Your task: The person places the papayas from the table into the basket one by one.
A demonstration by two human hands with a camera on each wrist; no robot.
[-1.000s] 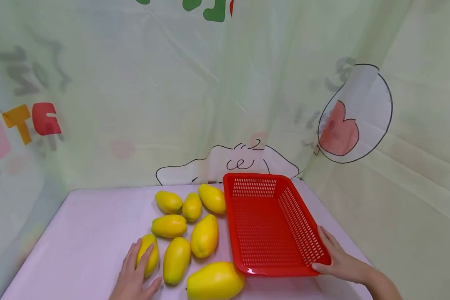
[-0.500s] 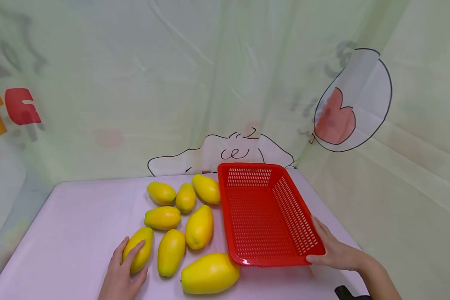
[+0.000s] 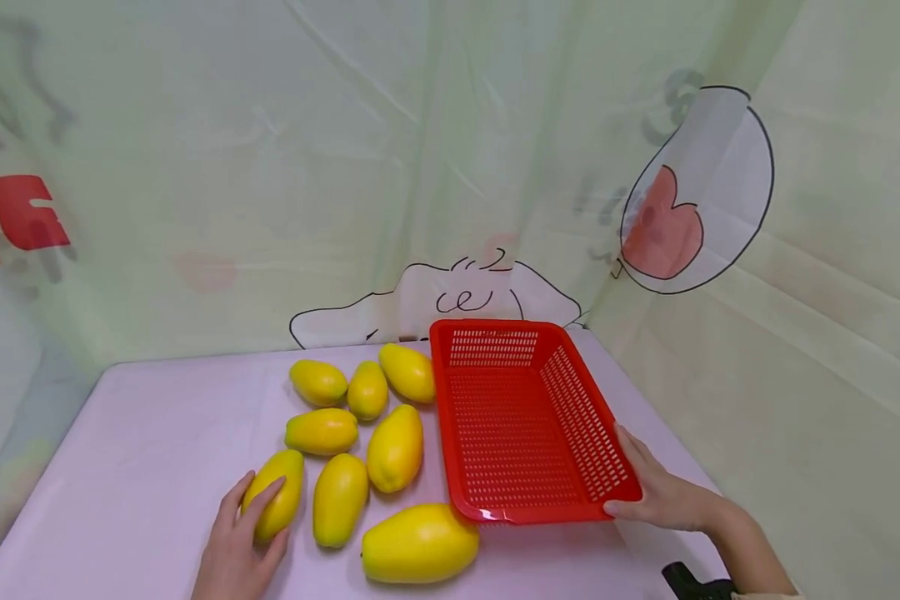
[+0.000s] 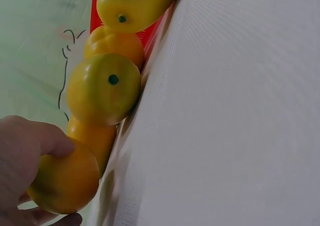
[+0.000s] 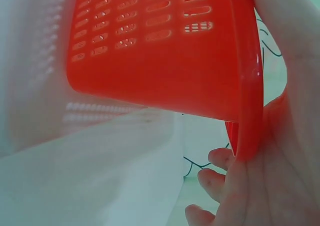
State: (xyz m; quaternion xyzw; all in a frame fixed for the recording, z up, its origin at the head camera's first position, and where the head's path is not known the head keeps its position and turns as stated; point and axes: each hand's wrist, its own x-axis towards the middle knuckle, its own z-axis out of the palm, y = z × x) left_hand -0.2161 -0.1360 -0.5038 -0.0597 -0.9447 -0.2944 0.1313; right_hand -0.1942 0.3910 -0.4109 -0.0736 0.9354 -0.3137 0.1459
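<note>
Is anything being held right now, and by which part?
The left hand holds the leftmost yellow fruit by its sides; the right hand holds the red basket by its near right corner.

Curtained booth (image 3: 817, 350), seen from where I stand. Cartoon-printed sheets (image 3: 307, 183) — pale green — hang behind and beside a pale table (image 3: 150, 467).

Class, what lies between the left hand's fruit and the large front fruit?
One yellow fruit, with bare tabletop on either side, as the head view shows.
</note>
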